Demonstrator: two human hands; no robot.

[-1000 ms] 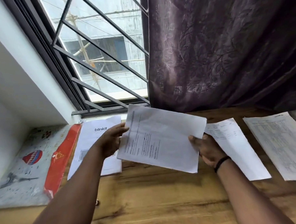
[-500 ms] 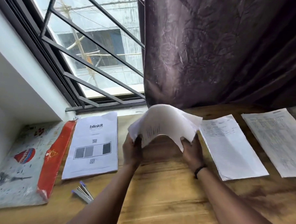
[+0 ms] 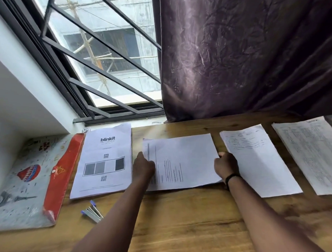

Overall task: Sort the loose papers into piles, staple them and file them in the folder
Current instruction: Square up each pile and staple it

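Note:
A printed sheet [image 3: 183, 159] lies sideways, flat on the wooden table [image 3: 183, 219], in the middle. My left hand [image 3: 144, 168] rests on its left edge. My right hand [image 3: 226, 166] touches its right edge, fingers curled at the paper's border. Left of it lies a "blinkit" pile [image 3: 104, 162]. Two more paper piles lie to the right, one [image 3: 260, 160] beside my right hand and one [image 3: 313, 152] at the far right. A patterned folder with a red flap [image 3: 31, 179] lies at the far left. A small blue-tipped stapler [image 3: 92, 211] sits in front of the blinkit pile.
A barred window [image 3: 102, 62] and its sill run along the back left. A dark purple curtain [image 3: 243, 53] hangs down to the table's back edge on the right. Bare wood stretches along the near side of the table.
The sheet, held up and bowed between both hands before, now lies flat on the table between the blinkit pile and the right piles. Both hands came down with it.

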